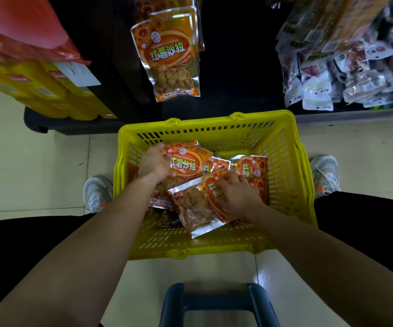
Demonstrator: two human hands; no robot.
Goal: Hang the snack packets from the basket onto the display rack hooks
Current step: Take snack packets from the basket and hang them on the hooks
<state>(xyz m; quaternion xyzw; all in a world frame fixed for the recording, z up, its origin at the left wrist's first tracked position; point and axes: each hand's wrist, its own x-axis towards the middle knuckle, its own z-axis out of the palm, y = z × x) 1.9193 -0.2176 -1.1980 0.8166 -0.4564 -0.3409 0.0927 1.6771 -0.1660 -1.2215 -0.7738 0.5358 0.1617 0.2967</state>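
Head view shows orange, silver-edged snack packets [187, 161] in basket [283, 147].

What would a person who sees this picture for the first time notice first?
The bright yellow basket on the floor in the middle draws the eye first. Both hands reach into it: the left hand grips the upper packet, the right hand lies on the lower packet. Above, hanging packets of the same orange kind show on the dark rack.
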